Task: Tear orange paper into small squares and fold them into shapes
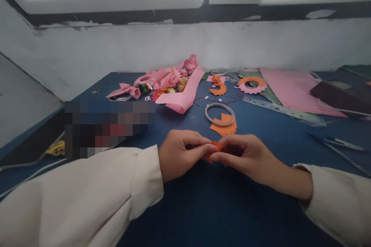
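A small folded piece of orange paper (213,150) is pinched between my two hands, low over the blue table. My left hand (184,153) grips its left side with thumb and fingers. From the right, my right hand (251,156) holds the same piece between thumb and fingertips; the fingers cover much of it. Just beyond the hands lie several orange paper pieces (223,128), with a roll of narrow tape (206,115) resting partly on them.
Crumpled pink paper (165,79) and a curled pink strip (181,102) lie at the back. Farther right are an orange-and-pink folded paper ring (251,85), a clear ruler (275,107), pink sheets (292,88) and a dark box-like object (339,96). A blurred patch hides part of the left.
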Demonstrator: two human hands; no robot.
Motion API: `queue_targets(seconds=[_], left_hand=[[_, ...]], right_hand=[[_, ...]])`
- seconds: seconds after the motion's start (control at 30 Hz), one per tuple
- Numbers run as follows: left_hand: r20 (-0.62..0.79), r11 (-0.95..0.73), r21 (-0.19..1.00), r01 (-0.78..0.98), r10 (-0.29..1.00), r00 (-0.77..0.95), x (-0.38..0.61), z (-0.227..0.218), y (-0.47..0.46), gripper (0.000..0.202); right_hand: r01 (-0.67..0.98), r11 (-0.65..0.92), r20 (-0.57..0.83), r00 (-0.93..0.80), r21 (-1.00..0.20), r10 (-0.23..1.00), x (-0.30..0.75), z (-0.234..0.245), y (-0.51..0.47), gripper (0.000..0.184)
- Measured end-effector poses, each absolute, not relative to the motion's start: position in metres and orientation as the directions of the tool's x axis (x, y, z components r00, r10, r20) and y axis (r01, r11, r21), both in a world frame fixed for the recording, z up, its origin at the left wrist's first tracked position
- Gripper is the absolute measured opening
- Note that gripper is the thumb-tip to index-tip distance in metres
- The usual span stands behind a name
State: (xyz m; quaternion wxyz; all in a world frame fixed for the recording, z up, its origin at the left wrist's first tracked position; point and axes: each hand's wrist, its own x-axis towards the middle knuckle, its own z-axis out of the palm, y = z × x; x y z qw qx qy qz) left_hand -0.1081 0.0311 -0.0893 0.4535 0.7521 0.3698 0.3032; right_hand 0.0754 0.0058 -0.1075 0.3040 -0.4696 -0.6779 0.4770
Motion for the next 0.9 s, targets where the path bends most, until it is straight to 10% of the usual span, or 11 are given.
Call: queue_targets(seconds=[0.17,0.9], left_hand=[[0.281,-0.530,0.786,0.316,0.763,0.582,-0.1079,-0.0908,0.0280,0.017],[0.197,-0.525,0.732,0.434,0.773,0.602,-0.1096,-0.0928,0.0272,0.026]], right_hand=[[0.394,0.153,0.006,-0.351,-0.906,0.936,0.0753,-0.1106,0.0045,0.029],[0.447,0.335,0.142,-0.413,-0.830,0.900,0.0750,-0.1052,0.0031,0.022]])
